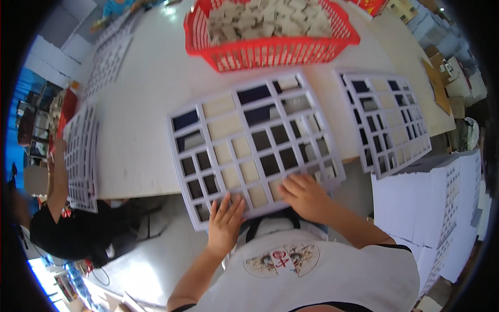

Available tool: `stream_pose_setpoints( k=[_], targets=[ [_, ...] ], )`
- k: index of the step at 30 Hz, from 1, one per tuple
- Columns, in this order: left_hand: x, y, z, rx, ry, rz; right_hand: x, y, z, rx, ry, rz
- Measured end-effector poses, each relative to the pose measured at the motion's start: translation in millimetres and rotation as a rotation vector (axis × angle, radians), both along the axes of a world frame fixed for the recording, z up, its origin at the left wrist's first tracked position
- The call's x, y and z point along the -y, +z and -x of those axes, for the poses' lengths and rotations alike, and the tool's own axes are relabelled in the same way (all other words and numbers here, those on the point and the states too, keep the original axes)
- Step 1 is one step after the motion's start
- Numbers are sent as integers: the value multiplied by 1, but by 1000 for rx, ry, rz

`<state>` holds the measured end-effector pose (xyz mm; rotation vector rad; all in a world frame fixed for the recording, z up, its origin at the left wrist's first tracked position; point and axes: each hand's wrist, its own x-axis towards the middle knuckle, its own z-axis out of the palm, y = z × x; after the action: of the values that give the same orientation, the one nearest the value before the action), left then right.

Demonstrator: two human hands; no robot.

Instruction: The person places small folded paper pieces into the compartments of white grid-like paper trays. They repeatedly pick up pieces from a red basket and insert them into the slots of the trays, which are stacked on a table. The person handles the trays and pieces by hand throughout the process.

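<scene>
- My left fingers spread open on the near edge of the white frame point(205, 130), which lies ahead, apparently longer sideways
- Right fingers point(294, 187) curl, nearer its right side; grip unclear

The worktop point(140, 151) is off-white. Over its near edge, a white frame point(250, 151) has a grid pattern of black, dark navy, cream and grey cells. By its near right corner, another grid panel point(389, 122) repeats white, black and cream. Farther from the near edge, a latticed basket point(275, 56) is bright red, its pieces point(270, 21) greyish cream.
</scene>
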<state>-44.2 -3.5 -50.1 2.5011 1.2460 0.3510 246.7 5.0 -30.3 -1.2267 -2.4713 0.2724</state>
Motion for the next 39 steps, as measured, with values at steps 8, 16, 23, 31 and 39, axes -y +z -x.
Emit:
stream_pose_setpoints(
  k=[8,16,23,31,39],
  targets=[
    [-41,-9,11,100,39,-48,-199,83,-85,-245,-241,-444],
    [-33,-2,7,99,104,29,-490,72,-117,426,-378,-203],
    [-33,-14,4,90,173,-9,-539,42,-79,911,-566,-149],
    [-38,-11,2,82,174,-52,-565,16,-101,857,-528,-239],
    [-36,-14,2,91,185,-112,-564,29,-97,648,-543,-139]
  ],
)
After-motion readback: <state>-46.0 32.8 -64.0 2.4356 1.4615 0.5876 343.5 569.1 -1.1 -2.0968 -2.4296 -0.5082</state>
